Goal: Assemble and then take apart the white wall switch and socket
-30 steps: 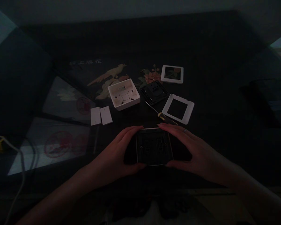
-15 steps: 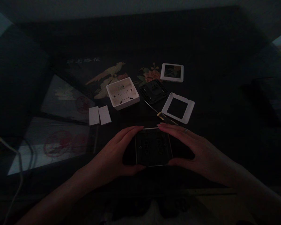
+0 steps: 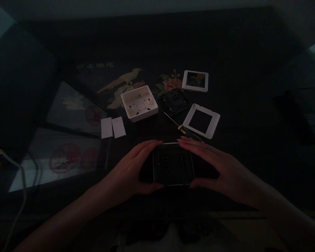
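Observation:
Between my two hands is a wall switch module (image 3: 173,164), a black square body with a thin pale edge and a screw at either side. My left hand (image 3: 135,168) grips its left corners, fingers at the far edge and thumb at the near one. My right hand (image 3: 215,162) grips the right corners the same way. Just beyond it lies a screwdriver (image 3: 185,130) with a yellow and black handle, its shaft pointing away to the left. A white mounting box (image 3: 139,104), hollow side up, stands behind my left hand. Beside it sits a second black module (image 3: 174,101).
Two white square frames, a nearer one (image 3: 212,127) and a farther one (image 3: 195,90), lie at the right. Two white switch rockers (image 3: 112,127) lie left of the box. A white cable (image 3: 23,182) runs along the left. The dark glossy tabletop (image 3: 241,105) bears a bird-and-flower picture.
The view has shifted slightly, so the parts on the table appear a little further right. Both hands keep their grip on the switch module, which looks almost still.

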Demonstrator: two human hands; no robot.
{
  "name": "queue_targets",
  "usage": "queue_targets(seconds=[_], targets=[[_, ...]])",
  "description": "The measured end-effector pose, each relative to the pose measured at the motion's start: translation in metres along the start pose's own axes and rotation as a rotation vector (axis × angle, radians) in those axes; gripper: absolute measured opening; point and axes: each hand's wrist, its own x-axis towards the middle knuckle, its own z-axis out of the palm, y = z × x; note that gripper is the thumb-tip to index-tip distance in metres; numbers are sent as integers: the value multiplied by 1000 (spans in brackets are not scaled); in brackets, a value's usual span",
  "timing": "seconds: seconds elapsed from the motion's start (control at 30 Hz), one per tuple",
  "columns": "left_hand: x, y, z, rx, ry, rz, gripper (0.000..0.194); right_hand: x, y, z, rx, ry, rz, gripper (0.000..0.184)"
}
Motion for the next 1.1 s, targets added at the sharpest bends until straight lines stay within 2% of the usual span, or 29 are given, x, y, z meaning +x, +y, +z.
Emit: queue_targets(seconds=[0.2, 0.43, 0.63, 0.97, 1.1], targets=[[1, 5, -2, 70, 3, 25, 83, 1, 0, 1, 11, 23, -10, 72], [7, 6, -3, 216, 88, 160, 82, 0, 3, 3, -42, 44, -77, 74], [8, 4, -4, 261, 106, 232, 84, -1, 5, 3, -70, 58, -107, 77], [7, 4, -5, 218, 83, 203, 86, -1, 7, 3, -63, 60, -104, 75], [5, 1, -5, 169, 40, 167, 97, -1, 6, 4, -86, 63, -111, 77]])
